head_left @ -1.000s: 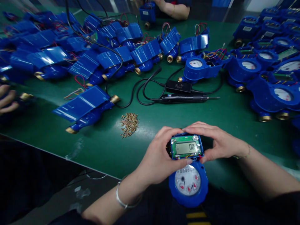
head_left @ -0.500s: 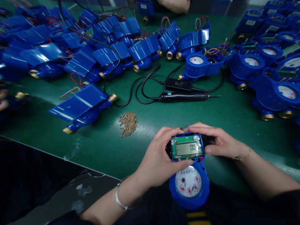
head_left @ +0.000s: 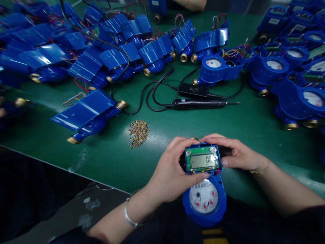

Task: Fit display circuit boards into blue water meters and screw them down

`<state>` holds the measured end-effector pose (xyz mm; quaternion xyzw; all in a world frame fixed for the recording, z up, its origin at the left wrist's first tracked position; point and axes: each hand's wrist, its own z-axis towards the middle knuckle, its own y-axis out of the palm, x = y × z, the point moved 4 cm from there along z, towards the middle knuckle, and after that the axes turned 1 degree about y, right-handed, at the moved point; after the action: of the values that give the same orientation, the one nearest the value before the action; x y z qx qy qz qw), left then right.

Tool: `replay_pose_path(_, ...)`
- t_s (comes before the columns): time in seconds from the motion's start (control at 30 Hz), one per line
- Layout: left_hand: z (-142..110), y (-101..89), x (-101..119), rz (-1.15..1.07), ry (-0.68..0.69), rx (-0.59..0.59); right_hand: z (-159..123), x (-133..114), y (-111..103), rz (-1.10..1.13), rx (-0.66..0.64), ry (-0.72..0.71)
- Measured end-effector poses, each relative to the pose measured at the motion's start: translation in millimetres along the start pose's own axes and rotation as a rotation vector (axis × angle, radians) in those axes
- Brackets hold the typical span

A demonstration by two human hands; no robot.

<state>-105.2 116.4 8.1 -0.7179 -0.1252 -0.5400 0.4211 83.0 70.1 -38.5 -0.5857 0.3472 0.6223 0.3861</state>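
A blue water meter [head_left: 220, 200] is held at the table's near edge, its round dial [head_left: 203, 196] toward me. At its far end a green circuit board with a small LCD screen [head_left: 204, 161] shows digits reading 0.0. My left hand [head_left: 169, 173] is closed around the meter's left side, thumb lying across the lower edge of the board. On the other side, my right hand [head_left: 236, 152] grips the far right corner of the housing, fingers curled over its back edge. The undersides of the meter and some fingertips are hidden.
A pile of small brass-coloured screws [head_left: 138, 133] lies left of the hands. Beyond it rest a black electric screwdriver [head_left: 200, 103] with its cable and a black box [head_left: 194, 90]. Several blue meters [head_left: 86, 110] spread across the green table [head_left: 109, 152]. Another person's arm [head_left: 190, 4] shows at the back.
Both hands keep their hold on the water meter with almost no movement. The view has shifted very slightly; the screen still reads 0.0.
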Motion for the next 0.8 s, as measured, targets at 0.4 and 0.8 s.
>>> replay_pose_path(0.4, -0.7, 0.4, 1.1, -0.021, -0.01, 0.006, -0.1, -2.0, 13.9, 0.179, 0.084, 0.045)
replay_pose_path(0.8, -0.5, 0.6, 0.4, -0.032, 0.023, 0.01, -2.0, -5.0, 19.1, 0.087, 0.215, -0.028)
